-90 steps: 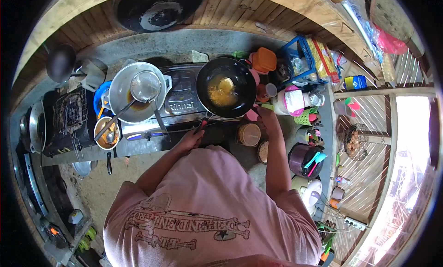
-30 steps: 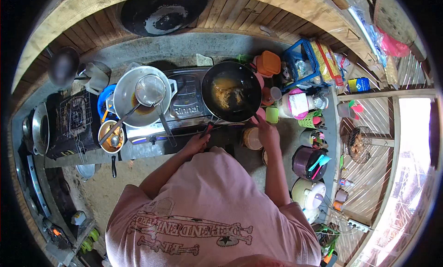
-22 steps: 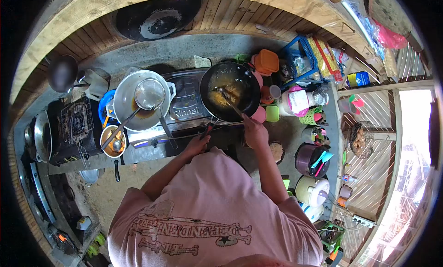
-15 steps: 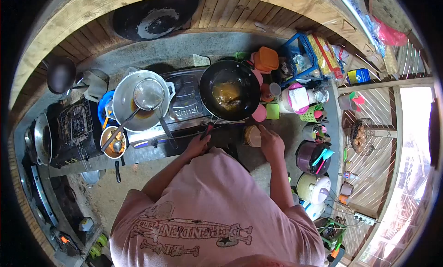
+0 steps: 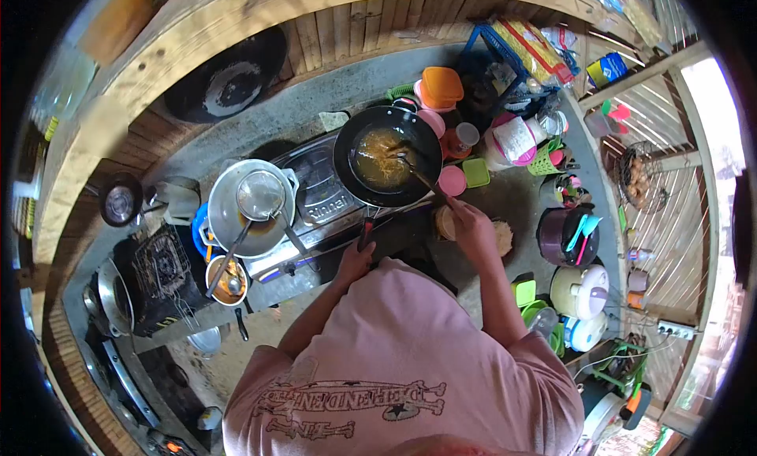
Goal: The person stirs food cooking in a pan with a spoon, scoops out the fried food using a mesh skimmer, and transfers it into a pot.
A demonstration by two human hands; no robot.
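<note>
My left hand (image 5: pixel 356 260) is closed round the handle of a black frying pan (image 5: pixel 359 189), which sits on the right side of the gas stove. Oily brown liquid (image 5: pixel 382 158) with darker bits lies in the pan. Closed on a spoon's handle (image 5: pixel 423 180), my right hand (image 5: pixel 471 223) is just right of the pan; the spoon's head is in the liquid. A tan container (image 5: pixel 446 223) stands beside that hand, partly hidden. Behind the wrist shows a round tan thing (image 5: pixel 502 237) I cannot make out.
A large pot (image 5: pixel 229 189) with a strainer (image 5: pixel 261 194) across it stands on the stove's left side (image 5: pixel 319 192). Near it is a small saucepan (image 5: pixel 227 281). Plastic tubs (image 5: pixel 441 87), a purple pot (image 5: pixel 557 234) and a rice cooker (image 5: pixel 579 292) line the right side.
My right hand has moved up from beside the tan container, and a spoon now shows in the pan. My left hand stays on the pan's handle. The view has turned somewhat.
</note>
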